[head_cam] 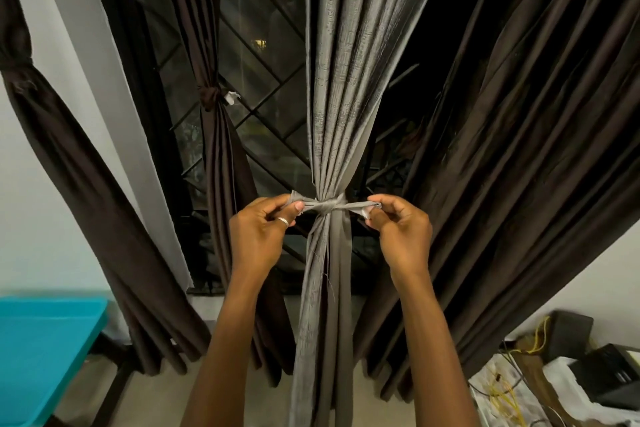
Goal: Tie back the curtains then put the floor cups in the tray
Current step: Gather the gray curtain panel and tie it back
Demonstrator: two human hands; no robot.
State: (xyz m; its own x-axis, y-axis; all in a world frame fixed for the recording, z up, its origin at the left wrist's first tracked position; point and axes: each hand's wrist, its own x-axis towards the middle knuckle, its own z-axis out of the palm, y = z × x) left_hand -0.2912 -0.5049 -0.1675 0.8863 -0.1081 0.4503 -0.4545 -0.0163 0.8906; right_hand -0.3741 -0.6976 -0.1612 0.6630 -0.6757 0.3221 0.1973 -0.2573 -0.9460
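At centre frame I see the grey curtain (332,87) gathered by a grey tie (323,204). My left hand (259,229) pinches the tie's left end and my right hand (398,229) pinches its right end, either side of the knot.

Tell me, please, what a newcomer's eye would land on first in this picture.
The gathered grey textured curtain hangs at centre, cinched by a grey fabric tie whose ends the left hand and right hand pinch on either side. Left of it a dark brown satin curtain is knotted back, and a turquoise plastic surface fills the lower left corner.
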